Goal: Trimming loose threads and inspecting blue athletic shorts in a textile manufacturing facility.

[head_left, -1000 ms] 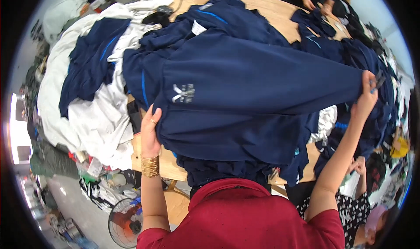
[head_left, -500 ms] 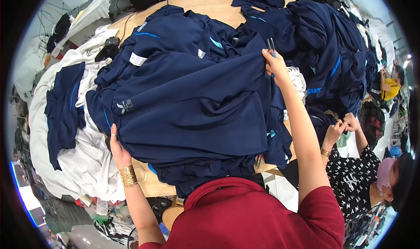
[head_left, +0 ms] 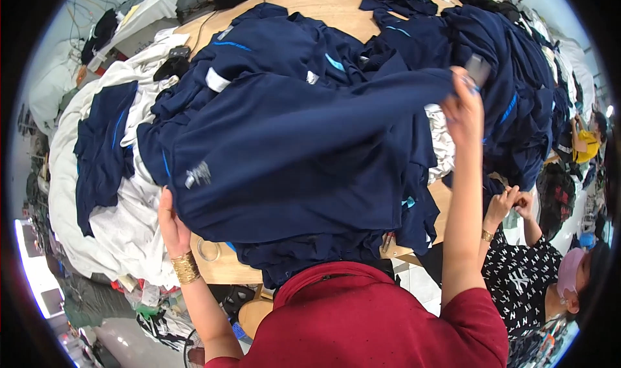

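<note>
A navy garment (head_left: 291,154) with a small pale print is stretched out over a heap of more navy clothing. At its lower left edge my left hand (head_left: 173,229) grips the cloth, thumb on top and the other fingers partly hidden. My right hand (head_left: 464,109), smeared by motion, is closed at the upper right end of the garment, which is pulled taut towards it. The same hand holds small thread snips (head_left: 477,71), whose metal blades blur above the fingers. A gold bracelet (head_left: 185,267) circles my left wrist.
White cloth (head_left: 123,238) is piled at left with a navy piece (head_left: 103,154) on it. Another navy heap (head_left: 504,89) lies at right on the wooden table (head_left: 317,4). A masked co-worker (head_left: 530,277) works close on my right. A clear tape roll (head_left: 208,250) lies near the front edge.
My right hand has swung to the right and slightly up with the snips, drawing the garment's upper end out with it. The left hand keeps its grip with little movement.
</note>
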Motion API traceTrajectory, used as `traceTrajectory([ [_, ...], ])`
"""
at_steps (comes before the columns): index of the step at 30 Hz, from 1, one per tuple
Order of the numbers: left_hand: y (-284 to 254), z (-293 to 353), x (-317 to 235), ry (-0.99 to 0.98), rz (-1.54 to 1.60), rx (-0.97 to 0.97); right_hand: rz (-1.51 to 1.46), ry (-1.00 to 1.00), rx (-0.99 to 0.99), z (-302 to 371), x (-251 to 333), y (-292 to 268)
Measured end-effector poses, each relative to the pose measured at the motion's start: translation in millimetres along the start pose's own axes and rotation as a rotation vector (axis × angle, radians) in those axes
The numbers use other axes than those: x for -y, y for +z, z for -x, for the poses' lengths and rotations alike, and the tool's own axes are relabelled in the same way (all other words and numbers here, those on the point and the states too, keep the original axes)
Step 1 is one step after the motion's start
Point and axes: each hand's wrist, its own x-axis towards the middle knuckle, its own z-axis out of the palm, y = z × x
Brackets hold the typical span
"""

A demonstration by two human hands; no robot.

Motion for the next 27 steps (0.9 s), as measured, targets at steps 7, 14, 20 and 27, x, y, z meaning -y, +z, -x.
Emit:
traceTrajectory([
  [7, -27.8, 33.4, 36.5, -0.18, -0.471, 0.024, 0.955, 0.527, -0.038, 103.4, -23.0, -72.0],
  [14, -13.6, 38.7, 38.4, -0.2, -0.434, 0.166, 0.888, 0.222, -0.142, 99.7, -62.1, -73.8],
  [20, -5.1, 31.5, 41.5, -0.298, -0.361, 0.271, 1.072, 0.059, -0.07, 36.1, -83.7, -28.0],
  [27, 11.9, 36.7, 51.2, -0.249, 0.102, 0.264, 1.191, 0.293, -0.057, -9.7, -115.2, -21.8],
])
